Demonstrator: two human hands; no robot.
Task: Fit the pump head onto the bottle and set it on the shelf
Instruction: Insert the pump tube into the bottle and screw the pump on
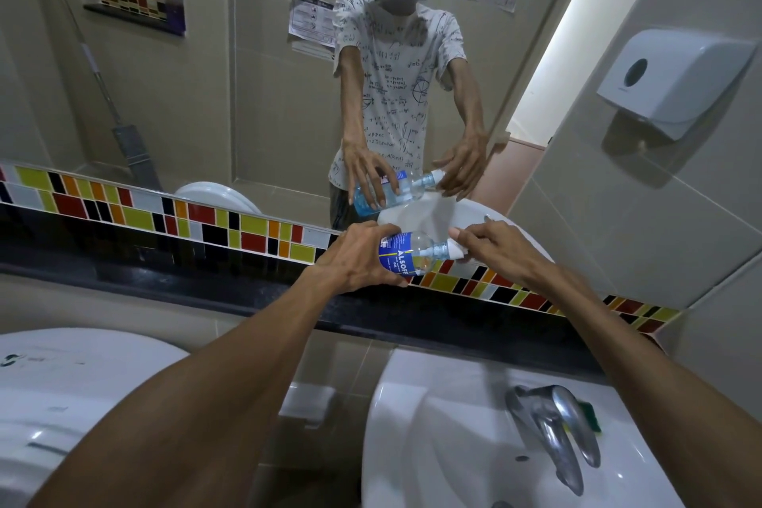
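Left hand (354, 260) was wrapped around the body of the sanitizer bottle (406, 254), and the right hand (490, 247) had its fingers closed on the white pump head (447, 248) at the neck. One bottle, one pump. It was held almost on its side above the dark shelf (247, 293), long axis running left-right, pump end toward the right hand. Looked like it'd need tipping upright before going down.

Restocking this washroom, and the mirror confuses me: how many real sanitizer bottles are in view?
1. The bottle is held tilted above the shelf, left hand on its body, right hand at the pump head. The other is its mirror reflection.
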